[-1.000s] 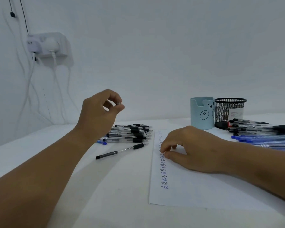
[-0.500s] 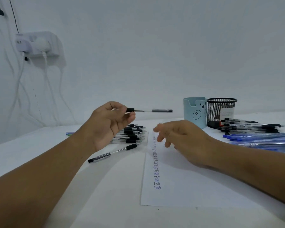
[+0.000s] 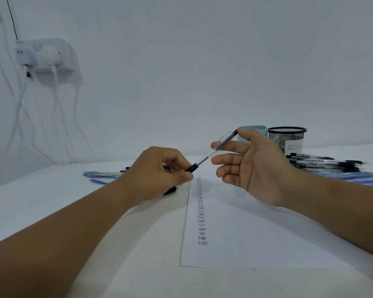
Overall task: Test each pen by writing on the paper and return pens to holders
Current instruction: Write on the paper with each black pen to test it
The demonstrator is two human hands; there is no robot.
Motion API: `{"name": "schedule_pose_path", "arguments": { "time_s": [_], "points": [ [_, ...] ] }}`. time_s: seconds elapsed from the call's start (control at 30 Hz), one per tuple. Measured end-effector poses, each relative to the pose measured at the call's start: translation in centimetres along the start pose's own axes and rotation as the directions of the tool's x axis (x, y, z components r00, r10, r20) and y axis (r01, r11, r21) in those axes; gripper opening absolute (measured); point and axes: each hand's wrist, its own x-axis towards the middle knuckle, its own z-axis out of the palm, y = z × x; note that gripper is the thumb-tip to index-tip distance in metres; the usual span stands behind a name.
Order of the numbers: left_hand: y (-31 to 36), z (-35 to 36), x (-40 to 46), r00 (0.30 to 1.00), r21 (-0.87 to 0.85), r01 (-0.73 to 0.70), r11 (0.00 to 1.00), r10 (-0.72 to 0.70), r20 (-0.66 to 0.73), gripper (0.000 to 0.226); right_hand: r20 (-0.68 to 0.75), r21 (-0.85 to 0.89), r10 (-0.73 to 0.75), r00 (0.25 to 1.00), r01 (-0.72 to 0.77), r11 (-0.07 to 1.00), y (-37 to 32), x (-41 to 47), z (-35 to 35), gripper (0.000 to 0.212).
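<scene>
My left hand (image 3: 157, 173) pinches the black cap end of a clear-barrelled pen (image 3: 211, 154) held in the air above the top of the paper (image 3: 256, 233). The pen slants up to the right. My right hand (image 3: 254, 166), palm towards me, has its thumb and forefinger on the pen's far end. A column of handwritten "Test" words runs down the paper's left side. The light blue holder (image 3: 252, 128) and the black mesh holder (image 3: 289, 138) stand behind my right hand, the blue one mostly hidden.
A heap of black-capped pens (image 3: 332, 163) and blue pens (image 3: 364, 176) lies at the right. Two blue pens (image 3: 101, 174) and a black-tipped pen (image 3: 170, 191) lie by my left hand, which hides the pile behind. A wall socket (image 3: 45, 55) with white cables hangs at the left.
My left hand has carried the pen from the pile across to the middle. My right hand has lifted off the paper, turned palm up and met the pen's far end.
</scene>
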Motion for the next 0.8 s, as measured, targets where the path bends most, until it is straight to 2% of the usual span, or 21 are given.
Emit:
{"name": "schedule_pose_path", "arguments": {
  "time_s": [0.1,0.23,0.33,0.4,0.47,0.57,0.6,0.67,0.77,0.8],
  "points": [
    [0.3,0.1,-0.2,1.000,0.005,-0.007,1.000,0.007,0.001,0.015,0.015,0.015,0.014,1.000,-0.014,1.000,-0.3,0.0,-0.3,0.048],
    [0.6,0.2,-0.2,1.000,-0.027,-0.018,0.999,0.017,-0.003,0.012,0.040,-0.059,-0.030,0.999,0.032,0.998,-0.3,0.0,-0.9,0.049],
    [1.1,0.5,-0.1,0.999,-0.076,-0.034,0.997,0.034,-0.001,0.008,0.086,-0.177,-0.078,0.993,0.092,0.980,0.0,-0.3,-0.4,0.061],
    [1.5,0.5,-0.2,0.998,-0.080,-0.063,0.995,0.065,0.026,0.009,0.097,-0.326,-0.128,0.987,0.153,0.933,0.7,-0.5,0.4,0.046],
    [1.9,0.1,-0.3,0.991,-0.013,-0.095,0.995,0.096,0.098,0.013,0.087,-0.453,-0.236,0.968,0.250,0.856,1.4,-0.8,1.0,0.021],
    [1.3,-1.3,-0.2,0.973,0.176,-0.087,0.981,0.046,0.224,0.033,0.037,-0.471,-0.334,0.942,0.311,0.825,1.7,-1.0,1.3,0.029],
    [1.0,-1.7,-0.2,0.966,0.224,-0.072,0.972,0.012,0.258,0.037,0.032,-0.462,-0.327,0.944,0.304,0.833,1.4,-1.3,1.3,0.033],
    [0.6,-2.1,-0.1,0.947,0.292,-0.065,0.954,-0.033,0.319,0.042,0.112,-0.443,-0.260,0.959,0.283,0.851,0.8,-1.9,1.3,0.032],
    [0.4,-1.8,0.0,0.918,0.373,-0.116,0.920,-0.045,0.395,0.046,0.293,-0.450,-0.132,0.947,0.259,0.855,0.3,-3.0,2.0,0.008],
    [0.4,-1.6,0.0,0.912,0.392,-0.124,0.912,-0.051,0.406,0.046,0.324,-0.479,-0.107,0.940,0.260,0.838,0.2,-3.2,2.2,0.009]
  ]
}}
